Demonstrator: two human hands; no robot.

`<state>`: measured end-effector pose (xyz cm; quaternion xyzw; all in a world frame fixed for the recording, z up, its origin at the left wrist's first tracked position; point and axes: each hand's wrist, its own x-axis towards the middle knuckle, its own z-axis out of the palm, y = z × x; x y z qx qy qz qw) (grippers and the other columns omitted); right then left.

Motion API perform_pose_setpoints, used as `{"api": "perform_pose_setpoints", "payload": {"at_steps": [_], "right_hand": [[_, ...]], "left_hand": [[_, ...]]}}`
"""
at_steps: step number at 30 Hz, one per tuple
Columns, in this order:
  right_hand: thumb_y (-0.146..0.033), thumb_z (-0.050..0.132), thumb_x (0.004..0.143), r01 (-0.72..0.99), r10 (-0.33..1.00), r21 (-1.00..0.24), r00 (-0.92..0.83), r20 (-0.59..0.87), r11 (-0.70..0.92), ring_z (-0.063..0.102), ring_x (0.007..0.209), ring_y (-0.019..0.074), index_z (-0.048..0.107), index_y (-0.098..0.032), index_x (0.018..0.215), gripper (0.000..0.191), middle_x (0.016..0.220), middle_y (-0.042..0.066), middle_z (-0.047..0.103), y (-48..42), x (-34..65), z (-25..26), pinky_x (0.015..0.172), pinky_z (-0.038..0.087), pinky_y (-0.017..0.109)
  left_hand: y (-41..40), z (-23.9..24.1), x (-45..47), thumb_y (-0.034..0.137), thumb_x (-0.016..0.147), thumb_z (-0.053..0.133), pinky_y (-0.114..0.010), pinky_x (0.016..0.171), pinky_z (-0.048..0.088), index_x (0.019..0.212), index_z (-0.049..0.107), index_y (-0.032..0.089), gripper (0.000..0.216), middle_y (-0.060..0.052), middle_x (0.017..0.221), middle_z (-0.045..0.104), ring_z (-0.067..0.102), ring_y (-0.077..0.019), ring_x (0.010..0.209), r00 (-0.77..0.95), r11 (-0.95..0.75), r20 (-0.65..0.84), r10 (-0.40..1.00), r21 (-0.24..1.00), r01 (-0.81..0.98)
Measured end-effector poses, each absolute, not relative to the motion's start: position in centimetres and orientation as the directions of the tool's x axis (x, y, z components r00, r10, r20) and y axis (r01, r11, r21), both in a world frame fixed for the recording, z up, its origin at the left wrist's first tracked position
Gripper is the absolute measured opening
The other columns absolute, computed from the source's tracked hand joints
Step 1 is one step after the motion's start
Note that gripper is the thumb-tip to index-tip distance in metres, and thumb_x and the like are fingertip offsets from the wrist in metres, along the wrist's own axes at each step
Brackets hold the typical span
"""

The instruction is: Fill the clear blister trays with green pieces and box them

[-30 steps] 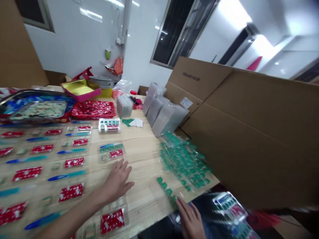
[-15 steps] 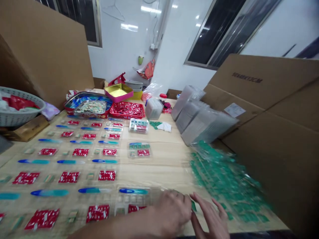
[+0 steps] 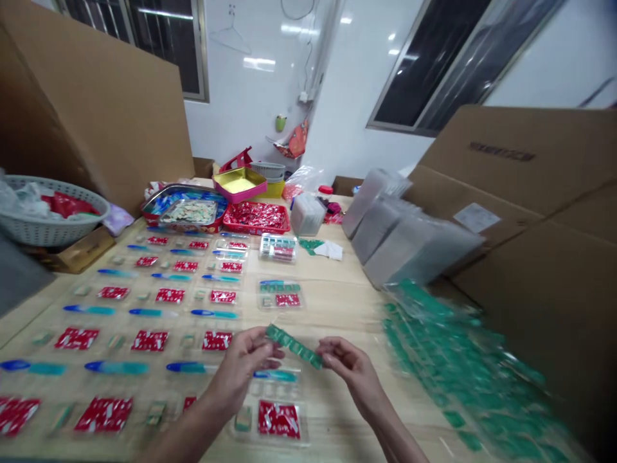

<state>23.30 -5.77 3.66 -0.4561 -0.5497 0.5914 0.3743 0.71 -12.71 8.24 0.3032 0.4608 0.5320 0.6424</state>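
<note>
A strip of small green segments (image 3: 294,346) is stretched on a slant between my two hands, above the table. My left hand (image 3: 243,360) pinches its upper left end. At the lower right end, the fingers of my right hand (image 3: 349,368) are closed on it. Just beneath the hands lies a clear plastic tray (image 3: 270,387), holding a blue pen-like tool (image 3: 277,375), a red patterned packet (image 3: 278,419) and a small pale greenish block (image 3: 243,418). Part of that tray is hidden by my left hand.
Rows of similar filled trays (image 3: 149,341) cover the left side. On the right lies a heap of green strips (image 3: 463,366) in clear film, beside stacked clear trays (image 3: 414,247). Red tins (image 3: 258,217) stand at the back. Cardboard boxes (image 3: 544,225) flank the table.
Both hands have moved up and left from beside the green heap, and apart from each other. The green strip now shows fully between them. The camera view has shifted slightly.
</note>
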Motion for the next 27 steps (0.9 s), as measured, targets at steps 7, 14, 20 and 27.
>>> {"api": "perform_pose_setpoints", "payload": {"at_steps": [7,14,20,27], "right_hand": [[-0.045,0.075,0.065,0.144,0.796,-0.942,-0.506,-0.333,-0.303,0.054,0.056,0.0118,0.065,-0.015,0.081,0.035,0.061,-0.001,0.061,-7.7,21.0,3.4,0.055,0.044,0.024],[-0.045,0.065,0.071,0.348,0.779,-0.924,-0.531,-0.332,-0.157,0.050,0.053,0.0123,0.065,-0.015,0.076,0.031,0.058,-0.001,0.056,-7.5,21.3,1.7,0.051,0.040,0.024],[-0.040,0.060,0.068,0.589,0.922,-0.801,-0.362,-0.141,0.109,0.060,0.061,0.0183,0.067,-0.016,0.094,0.036,0.072,0.004,0.066,-8.3,22.3,0.3,0.057,0.047,0.029],[-0.038,0.055,0.071,0.641,0.915,-0.765,-0.346,-0.209,0.068,0.067,0.064,0.0225,0.066,-0.017,0.099,0.037,0.070,0.005,0.071,-9.8,25.6,-0.8,0.057,0.051,0.030]], "left_hand": [[-18.2,4.2,-2.3,0.035,0.077,0.054,-0.032,0.067,0.050,0.123,0.047,0.012,0.052,-0.005,0.078,0.066,0.063,-0.0193,0.073,-0.262,0.295,-0.276,0.925,0.955,0.037],[-20.9,1.0,-2.0,0.019,0.084,0.043,-0.041,0.084,0.052,0.116,0.056,0.017,0.035,-0.012,0.110,0.064,0.060,-0.0278,0.101,-0.070,-0.015,0.173,0.983,0.448,0.894],[-21.3,-0.4,-1.5,0.016,0.081,0.048,-0.042,0.088,0.052,0.114,0.057,0.016,0.034,-0.011,0.112,0.065,0.059,-0.0291,0.102,0.108,-0.142,0.257,0.960,0.120,0.983],[-19.4,-3.2,2.9,0.008,0.077,0.046,-0.037,0.080,0.055,0.113,0.061,0.013,0.040,-0.016,0.113,0.066,0.064,-0.0290,0.095,0.057,-0.084,0.143,0.988,0.187,0.979]]}}
